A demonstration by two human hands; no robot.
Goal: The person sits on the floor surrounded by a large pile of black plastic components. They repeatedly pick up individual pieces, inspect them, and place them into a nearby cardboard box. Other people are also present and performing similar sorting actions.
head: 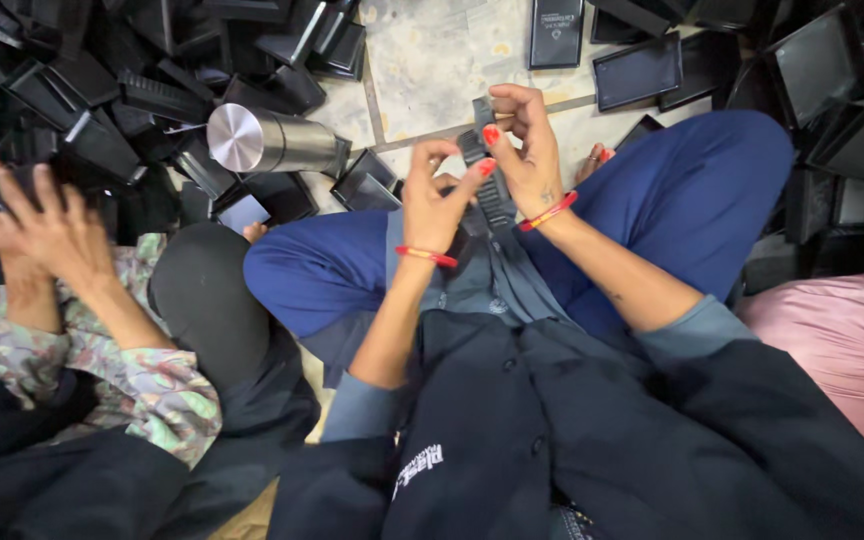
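While both hands were raised above the lap, the right hand (532, 150) pinched the upper end of a black watch strap (487, 165), and the left hand (434, 200) gripped its middle. A steel cylinder (267, 140) lay on the tiled floor (432, 60), among black boxes (102, 90), near a co-worker's open hand (42, 215).

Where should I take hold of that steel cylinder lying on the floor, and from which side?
Take the steel cylinder around its brushed round body, coming down from above, fingers closing across its width. It lies on its side with the flat end cap facing the camera, so the cap gives no grip. Black trays crowd the far side; the near flank looks freer. Both the left hand and right hand hold a dark strap.
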